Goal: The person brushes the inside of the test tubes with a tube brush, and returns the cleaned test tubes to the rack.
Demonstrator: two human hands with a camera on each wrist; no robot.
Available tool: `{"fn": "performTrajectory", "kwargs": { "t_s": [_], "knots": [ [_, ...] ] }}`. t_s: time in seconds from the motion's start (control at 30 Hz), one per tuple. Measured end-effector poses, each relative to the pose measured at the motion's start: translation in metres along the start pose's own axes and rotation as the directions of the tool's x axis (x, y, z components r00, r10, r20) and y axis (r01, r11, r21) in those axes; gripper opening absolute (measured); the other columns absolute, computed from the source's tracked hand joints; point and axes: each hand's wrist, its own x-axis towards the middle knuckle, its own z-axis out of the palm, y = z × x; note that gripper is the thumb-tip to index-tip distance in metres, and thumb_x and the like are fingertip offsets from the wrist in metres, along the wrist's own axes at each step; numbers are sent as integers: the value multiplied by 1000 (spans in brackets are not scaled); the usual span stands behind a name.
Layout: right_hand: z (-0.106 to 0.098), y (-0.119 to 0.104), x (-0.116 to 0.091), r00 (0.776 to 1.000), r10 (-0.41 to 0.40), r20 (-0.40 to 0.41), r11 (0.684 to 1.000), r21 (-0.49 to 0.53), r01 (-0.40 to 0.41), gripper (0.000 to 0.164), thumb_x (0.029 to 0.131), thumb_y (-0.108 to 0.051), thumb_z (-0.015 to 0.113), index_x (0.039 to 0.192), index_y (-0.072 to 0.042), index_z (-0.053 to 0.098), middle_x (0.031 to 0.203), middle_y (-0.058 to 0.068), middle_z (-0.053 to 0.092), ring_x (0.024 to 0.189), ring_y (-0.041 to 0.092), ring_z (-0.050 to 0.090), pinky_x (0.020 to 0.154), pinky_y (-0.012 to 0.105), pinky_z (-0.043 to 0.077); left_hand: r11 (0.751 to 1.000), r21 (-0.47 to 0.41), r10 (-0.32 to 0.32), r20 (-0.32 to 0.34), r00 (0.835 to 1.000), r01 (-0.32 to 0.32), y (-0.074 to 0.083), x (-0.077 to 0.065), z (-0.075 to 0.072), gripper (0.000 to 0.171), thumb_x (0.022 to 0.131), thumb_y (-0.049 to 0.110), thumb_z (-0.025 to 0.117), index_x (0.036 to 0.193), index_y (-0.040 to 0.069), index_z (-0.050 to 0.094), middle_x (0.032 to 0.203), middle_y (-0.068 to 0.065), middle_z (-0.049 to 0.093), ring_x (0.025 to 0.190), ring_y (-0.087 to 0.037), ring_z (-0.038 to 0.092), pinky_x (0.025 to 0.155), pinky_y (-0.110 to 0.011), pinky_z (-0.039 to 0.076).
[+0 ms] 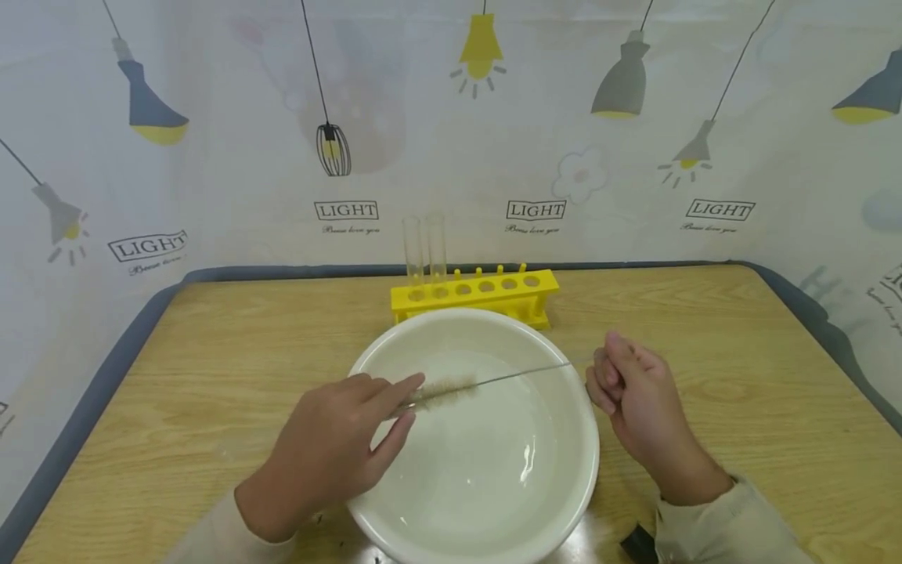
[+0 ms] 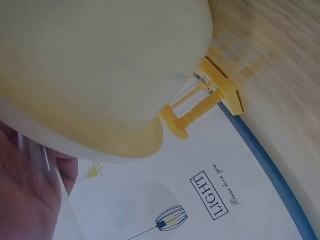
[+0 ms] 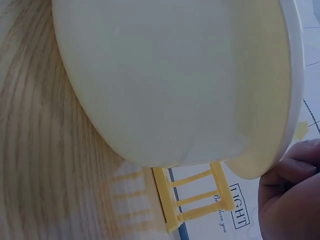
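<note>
A white basin point(image 1: 593, 446) stands in the middle of the table. Over its left rim, my left hand point(image 1: 331, 442) grips a clear glass test tube point(image 2: 36, 162), which lies along the palm in the left wrist view and is mostly covered by the hand in the head view. A test tube brush point(image 1: 449, 388) with pale bristles reaches across the basin, its bristle end at the left thumb and index finger. My right hand point(image 1: 641, 403), just beyond the right rim, pinches the end of the brush's thin wire handle with curled fingers.
Behind the basin stands a yellow test tube rack point(image 1: 486, 287), with two clear test tubes point(image 1: 437, 247) upright at its left end. A black object point(image 1: 638, 542) lies by the right sleeve. A printed curtain point(image 1: 437, 141) hangs past the table's back edge.
</note>
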Motion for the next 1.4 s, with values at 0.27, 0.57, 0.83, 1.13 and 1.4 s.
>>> {"fn": "performTrajectory", "kwargs": {
  "t_s": [0.27, 0.57, 0.83, 1.13, 1.4],
  "knots": [
    [8, -5, -6, 997, -53, 48, 989, -133, 59, 40, 100, -26, 34, 65, -6, 38, 58, 1, 32, 48, 18, 30, 42, 31, 26, 999, -21, 24, -13, 1000, -25, 4, 0, -4, 32, 88, 29, 54, 116, 16, 63, 78, 7, 65, 62, -6, 56, 47, -21, 42],
    [14, -9, -14, 981, -86, 172, 937, -320, 138, 37, 101, -13, 28, 67, -4, 37, 59, 4, 36, 49, 20, 39, 42, 30, 36, 998, -21, 60, -64, 996, -62, 8, 1, -7, 30, 91, 29, 52, 114, 16, 64, 78, 8, 63, 60, -6, 51, 46, -20, 39],
    [17, -10, -19, 959, -100, 265, 861, -459, 217, 37, 99, -2, 28, 66, -8, 43, 57, 1, 42, 47, 15, 44, 42, 27, 41, 995, -48, 85, -64, 994, -88, 11, 2, -6, 33, 84, 27, 64, 115, 19, 64, 84, 10, 64, 69, -3, 56, 53, -20, 45],
    [35, -10, -26, 898, -139, 417, 787, -503, 356, 39, 93, 9, 38, 65, -15, 49, 53, -3, 46, 49, 5, 45, 47, 20, 41, 992, -41, 119, -54, 991, -121, 14, 0, -5, 34, 87, 29, 60, 120, 20, 62, 83, 10, 65, 69, -4, 55, 58, -20, 47],
    [41, -12, -32, 882, -123, 455, 748, -542, 383, 36, 92, 8, 42, 69, -16, 53, 56, -7, 47, 52, 2, 46, 52, 17, 41, 989, -58, 137, -49, 989, -139, 17, -1, -6, 33, 92, 32, 53, 122, 19, 60, 86, 11, 64, 72, -4, 56, 61, -19, 48]
  ]
}}
